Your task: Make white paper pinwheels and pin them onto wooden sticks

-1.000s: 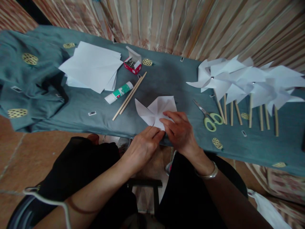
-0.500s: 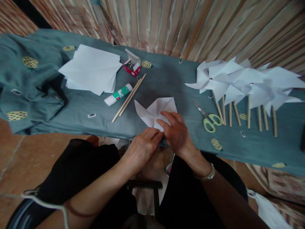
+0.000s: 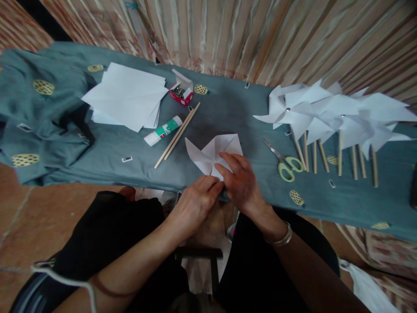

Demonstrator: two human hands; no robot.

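A white paper pinwheel (image 3: 213, 148) without a visible stick lies at the near edge of the cloth-covered table, its blades partly curled toward the middle. My left hand (image 3: 200, 195) is closed on its near edge, the fingertips pressed together on the paper. From the right, my right hand (image 3: 240, 180) grips the pinwheel, with two fingers resting near its centre and the others curled at the near right corner. The hands almost touch each other, and they hide the pinwheel's near blades.
To the left lie two wooden sticks (image 3: 178, 134), a glue stick (image 3: 163, 131), a stack of white paper (image 3: 125, 95) and an open red box of small metal pins (image 3: 181, 90). Green-handled scissors (image 3: 285, 164) and several finished pinwheels (image 3: 335, 108) on sticks lie to the right. A pleated curtain (image 3: 228, 39) hangs behind.
The hands and pinwheel keep nearly the same pose. Only a slight shift of the whole view shows.
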